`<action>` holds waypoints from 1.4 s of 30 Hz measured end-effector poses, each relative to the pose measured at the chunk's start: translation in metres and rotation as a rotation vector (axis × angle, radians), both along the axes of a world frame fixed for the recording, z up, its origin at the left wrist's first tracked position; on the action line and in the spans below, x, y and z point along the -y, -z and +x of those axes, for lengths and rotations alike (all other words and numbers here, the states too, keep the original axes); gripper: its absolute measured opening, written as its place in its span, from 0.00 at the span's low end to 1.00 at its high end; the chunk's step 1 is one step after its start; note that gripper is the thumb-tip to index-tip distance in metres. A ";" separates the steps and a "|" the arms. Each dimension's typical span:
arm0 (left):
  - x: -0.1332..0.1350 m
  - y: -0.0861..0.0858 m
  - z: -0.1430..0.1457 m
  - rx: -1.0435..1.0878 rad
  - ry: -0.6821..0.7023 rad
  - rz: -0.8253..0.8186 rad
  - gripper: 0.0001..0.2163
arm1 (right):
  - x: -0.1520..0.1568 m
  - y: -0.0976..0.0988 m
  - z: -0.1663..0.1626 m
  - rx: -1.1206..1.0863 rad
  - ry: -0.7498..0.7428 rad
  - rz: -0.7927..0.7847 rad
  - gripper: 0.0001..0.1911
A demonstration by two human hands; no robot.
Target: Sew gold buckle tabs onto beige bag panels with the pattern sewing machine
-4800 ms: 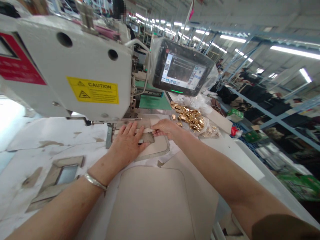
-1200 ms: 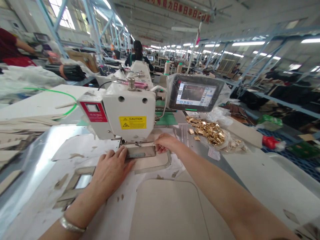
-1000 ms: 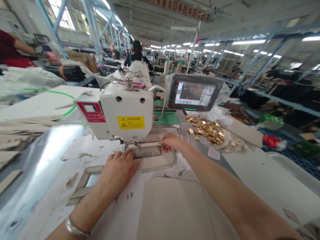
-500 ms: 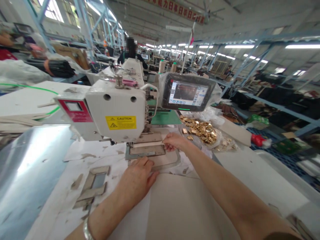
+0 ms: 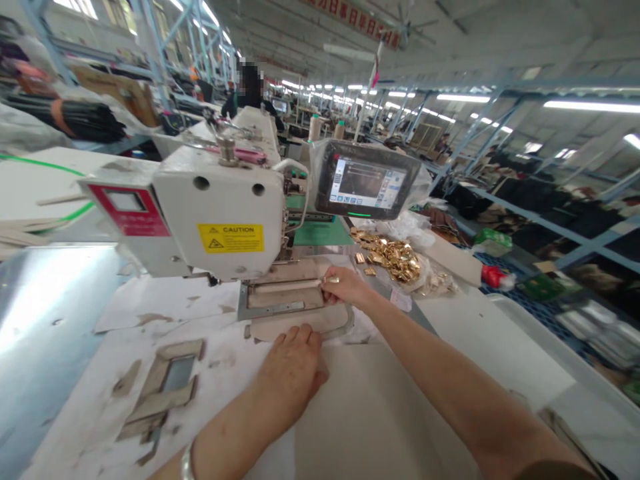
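My left hand (image 5: 294,367) lies with its fingers stretched out over the near edge of a beige material panel (image 5: 273,325), just in front of the sewing machine's metal clamp frame (image 5: 280,310). A narrow beige strip (image 5: 285,287) runs across inside the frame. At its right end, my right hand (image 5: 344,287) is closed, with thumb and fingers pinched on the strip. A small gold-coloured piece shows at those fingers; I cannot tell whether it is a ring or a fitting. The white head of the sewing machine (image 5: 220,207) stands over the strip's left end.
A control screen (image 5: 365,183) stands behind the work. To the right lies a heap of gold metal fittings (image 5: 395,259) on plastic. At the left is a template frame (image 5: 165,383) with a square opening. A large beige sheet (image 5: 370,413) lies nearest me. A person (image 5: 250,93) sits farther back.
The whole view has shifted slightly left and up. My left hand has slid a little right along the panel. My right hand stays at the strip's end, and the gold-coloured piece now shows there.
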State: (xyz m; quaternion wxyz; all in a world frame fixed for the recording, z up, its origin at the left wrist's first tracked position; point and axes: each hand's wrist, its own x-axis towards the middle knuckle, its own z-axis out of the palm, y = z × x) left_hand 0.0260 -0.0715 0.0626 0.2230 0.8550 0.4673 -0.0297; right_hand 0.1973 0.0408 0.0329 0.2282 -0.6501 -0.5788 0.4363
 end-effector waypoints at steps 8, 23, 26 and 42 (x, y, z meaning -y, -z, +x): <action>0.003 0.013 0.000 0.116 -0.066 -0.072 0.12 | 0.016 0.001 0.037 0.512 -0.084 0.677 0.03; -0.004 0.016 -0.011 0.132 0.019 0.027 0.11 | 0.180 -0.085 0.204 0.349 0.263 0.107 0.16; -0.008 0.019 -0.013 0.166 -0.017 0.007 0.10 | 0.231 -0.103 0.270 0.733 0.491 0.146 0.15; 0.002 0.031 -0.011 0.110 -0.069 0.518 0.17 | 0.140 -0.010 0.082 -0.058 0.173 -0.048 0.17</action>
